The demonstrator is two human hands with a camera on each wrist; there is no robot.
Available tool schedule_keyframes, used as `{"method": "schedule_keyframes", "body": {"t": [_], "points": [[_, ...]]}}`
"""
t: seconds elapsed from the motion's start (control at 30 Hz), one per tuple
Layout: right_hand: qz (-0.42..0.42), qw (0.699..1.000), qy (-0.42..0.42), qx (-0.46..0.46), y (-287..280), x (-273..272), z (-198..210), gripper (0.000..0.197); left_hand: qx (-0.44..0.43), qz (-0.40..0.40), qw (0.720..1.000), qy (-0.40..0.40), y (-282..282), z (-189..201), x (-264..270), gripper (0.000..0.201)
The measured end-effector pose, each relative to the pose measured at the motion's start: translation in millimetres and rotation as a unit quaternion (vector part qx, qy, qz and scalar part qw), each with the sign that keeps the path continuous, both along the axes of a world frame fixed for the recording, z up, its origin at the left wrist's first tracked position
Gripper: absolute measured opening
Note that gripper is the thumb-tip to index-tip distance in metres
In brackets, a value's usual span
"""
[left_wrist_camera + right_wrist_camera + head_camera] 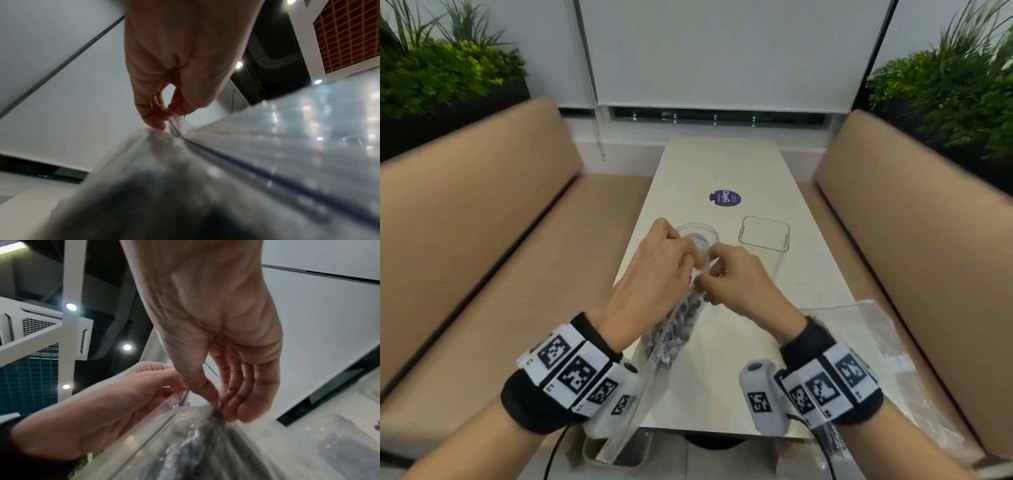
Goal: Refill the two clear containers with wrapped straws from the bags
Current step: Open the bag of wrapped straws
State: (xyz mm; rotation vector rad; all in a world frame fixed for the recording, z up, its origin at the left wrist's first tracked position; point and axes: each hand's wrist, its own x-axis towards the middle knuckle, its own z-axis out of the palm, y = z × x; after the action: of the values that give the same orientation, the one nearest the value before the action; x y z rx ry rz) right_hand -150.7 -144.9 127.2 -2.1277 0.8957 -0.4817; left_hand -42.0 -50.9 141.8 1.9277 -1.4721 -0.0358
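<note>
A long clear zip bag [671, 329] full of dark wrapped straws hangs upright over the table's near half. My left hand [664, 270] pinches one side of the bag's top edge [174, 126]. My right hand [722, 274] pinches the other side of the bag mouth [218, 410] between thumb and fingers. Just behind the hands stands a round clear container [700, 234], partly hidden by them. A square clear container [764, 236] stands to its right and looks empty. A second clear bag [887, 346] lies at the table's near right edge.
The narrow white table [719, 164] has a purple round sticker [726, 198] past the containers. Tan bench seats [482, 219] flank it on both sides. An open box [613, 452] sits on the floor below the table's near edge.
</note>
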Motion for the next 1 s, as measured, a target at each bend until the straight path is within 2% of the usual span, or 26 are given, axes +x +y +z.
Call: {"method": "schedule_keyframes", "body": {"t": [0.03, 0.1, 0.2, 0.27, 0.3, 0.37, 0.4, 0.43, 0.5, 0.57, 0.63, 0.7, 0.77, 0.83, 0.87, 0.9, 0.93, 1.0], "points": [[-0.013, 1.000, -0.014, 0.004, 0.4, 0.4, -1.9, 0.009, 0.010, 0.004, 1.000, -0.009, 0.6, -5.6, 2.0, 0.020], [-0.038, 0.998, -0.042, 0.003, -3.7, -2.1, -3.9, 0.011, 0.026, 0.013, 0.999, -0.015, 2.6, -14.0, 7.3, 0.018], [-0.056, 0.995, -0.006, -0.082, -14.3, -14.7, -6.0, 0.013, 0.025, 0.036, 0.999, 0.020, 10.6, -22.7, 24.5, 0.019], [-0.070, 0.991, 0.000, -0.118, -16.4, -21.5, -7.0, 0.010, 0.054, 0.046, 0.997, 0.005, 18.9, -26.9, 31.2, 0.027], [-0.075, 0.988, 0.001, -0.133, -15.0, -21.4, -8.6, 0.008, 0.072, 0.038, 0.996, -0.023, 20.6, -25.8, 29.4, 0.030], [-0.063, 0.986, 0.029, -0.149, -7.2, -14.9, -13.6, 0.012, 0.102, 0.009, 0.992, -0.074, 20.9, -26.8, 23.6, 0.063], [-0.039, 0.988, 0.052, -0.138, -1.9, -11.0, -18.6, 0.018, 0.102, -0.012, 0.992, -0.070, 19.8, -24.1, 20.4, 0.071], [-0.014, 0.990, 0.071, -0.122, 1.7, -9.0, -24.2, 0.020, 0.093, -0.033, 0.992, -0.075, 16.9, -24.0, 22.9, 0.073], [-0.003, 0.989, 0.103, -0.103, -0.2, -15.6, -30.5, 0.019, 0.071, -0.040, 0.986, -0.145, 20.0, -23.3, 31.6, 0.071], [-0.040, 0.984, 0.132, -0.112, -10.5, -31.5, -27.7, 0.019, 0.095, -0.032, 0.971, -0.216, 34.8, -29.6, 48.9, 0.063], [-0.073, 0.974, 0.161, -0.143, -20.1, -44.4, -20.7, 0.022, 0.153, 0.010, 0.957, -0.247, 49.2, -34.8, 62.2, 0.061], [-0.109, 0.970, 0.137, -0.170, -25.3, -48.8, -17.3, 0.021, 0.191, 0.013, 0.959, -0.211, 51.1, -37.8, 69.6, 0.079], [-0.129, 0.981, 0.055, -0.131, -23.2, -45.8, -20.5, 0.019, 0.192, -0.022, 0.980, -0.046, 46.8, -40.9, 65.8, 0.090], [-0.100, 0.995, 0.006, -0.002, -13.9, -40.0, -29.5, 0.016, 0.182, -0.058, 0.968, 0.162, 39.9, -41.3, 49.0, 0.094], [-0.079, 0.995, 0.007, 0.062, -8.3, -37.4, -35.2, 0.017, 0.163, -0.064, 0.960, 0.219, 37.5, -42.5, 42.1, 0.096], [-0.068, 0.993, 0.011, 0.097, -3.7, -37.3, -41.1, 0.019, 0.143, -0.065, 0.958, 0.238, 35.9, -47.1, 40.4, 0.097], [-0.073, 0.992, 0.006, 0.101, -2.1, -39.1, -45.6, 0.022, 0.133, -0.057, 0.967, 0.212, 36.0, -47.7, 41.1, 0.095], [-0.113, 0.992, -0.031, 0.051, -7.2, -46.0, -47.4, 0.030, 0.126, -0.018, 0.985, 0.117, 41.7, -46.8, 49.6, 0.087]]}}
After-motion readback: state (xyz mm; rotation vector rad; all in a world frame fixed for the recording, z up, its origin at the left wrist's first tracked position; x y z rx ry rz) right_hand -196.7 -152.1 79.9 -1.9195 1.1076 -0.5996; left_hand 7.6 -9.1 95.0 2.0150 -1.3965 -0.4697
